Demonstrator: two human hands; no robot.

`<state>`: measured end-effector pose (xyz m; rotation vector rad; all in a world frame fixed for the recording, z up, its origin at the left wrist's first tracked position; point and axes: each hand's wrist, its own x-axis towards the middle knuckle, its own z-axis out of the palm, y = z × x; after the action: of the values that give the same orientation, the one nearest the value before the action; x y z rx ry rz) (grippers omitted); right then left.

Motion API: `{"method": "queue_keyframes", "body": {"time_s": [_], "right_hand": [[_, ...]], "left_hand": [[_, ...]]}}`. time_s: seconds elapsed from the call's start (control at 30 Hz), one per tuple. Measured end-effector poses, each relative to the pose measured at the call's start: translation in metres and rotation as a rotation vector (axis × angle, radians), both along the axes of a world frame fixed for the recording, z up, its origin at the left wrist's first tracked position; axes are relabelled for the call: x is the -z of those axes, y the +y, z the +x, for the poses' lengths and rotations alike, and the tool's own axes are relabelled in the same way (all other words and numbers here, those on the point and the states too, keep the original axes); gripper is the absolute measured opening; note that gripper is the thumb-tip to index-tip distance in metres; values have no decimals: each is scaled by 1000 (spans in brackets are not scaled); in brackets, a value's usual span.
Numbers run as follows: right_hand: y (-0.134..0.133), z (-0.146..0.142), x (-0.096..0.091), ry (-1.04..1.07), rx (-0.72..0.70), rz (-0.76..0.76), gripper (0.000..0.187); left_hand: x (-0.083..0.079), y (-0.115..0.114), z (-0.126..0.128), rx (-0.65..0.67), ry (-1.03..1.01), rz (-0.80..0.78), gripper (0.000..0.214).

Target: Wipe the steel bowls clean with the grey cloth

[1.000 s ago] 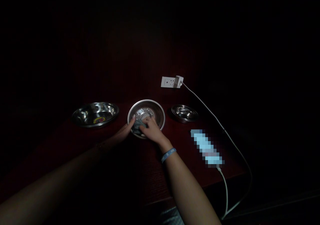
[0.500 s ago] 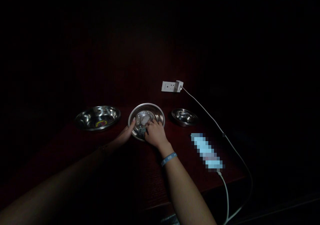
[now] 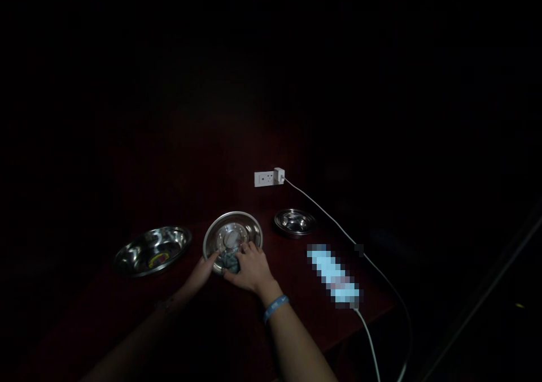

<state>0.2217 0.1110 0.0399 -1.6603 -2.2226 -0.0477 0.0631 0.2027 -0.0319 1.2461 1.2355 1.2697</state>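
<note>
A shiny stainless-steel bowl (image 3: 253,229) stands tilted toward me on the dark red table. My left hand (image 3: 202,272) grips its near left rim, thumb over the edge and the other fingers hidden beneath. Inside the bowl lies a crumpled grey-green cloth (image 3: 229,261). My right hand (image 3: 253,266), with a blue wristband, reaches over the near right rim. Its fingers curl onto the cloth, the thumb on the near side of it. A pale round patch (image 3: 232,239) shows on the bowl's bottom.
To the left is a larger steel basin (image 3: 173,241) with a yellow-and-red label inside. A smaller steel bowl (image 3: 295,222) sits at the back right. A blurred-out phone (image 3: 334,274) lies on the right of the table (image 3: 292,303), its white cable (image 3: 326,213) running near the wall socket (image 3: 265,179).
The view has shifted, so everything sits lower and further left. My right hand has spread a little over the cloth, and more of the cloth shows. My left hand keeps the rim.
</note>
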Motion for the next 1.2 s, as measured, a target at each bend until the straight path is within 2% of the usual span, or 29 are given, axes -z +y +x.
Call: {"method": "queue_keyframes", "body": {"time_s": [0.17,0.37,0.53,0.77,1.03,1.2], "right_hand": [[-21,-8,20,34,40,83,37],[-37,-9,28,88,-42,185,53],[-42,-8,31,78,-75,146,40],[-56,-2,34,118,-100,119,45],[-56,-2,35,137,-72,113,50],[-59,-4,29,138,-36,84,56]], "left_hand": [[-8,-8,4,-21,4,-11,12],[-20,-17,5,19,54,49,15],[-26,-30,2,44,181,129,26],[-31,-41,5,18,144,188,38],[-27,-40,6,-1,105,168,35],[-35,-52,7,22,53,146,30]]}}
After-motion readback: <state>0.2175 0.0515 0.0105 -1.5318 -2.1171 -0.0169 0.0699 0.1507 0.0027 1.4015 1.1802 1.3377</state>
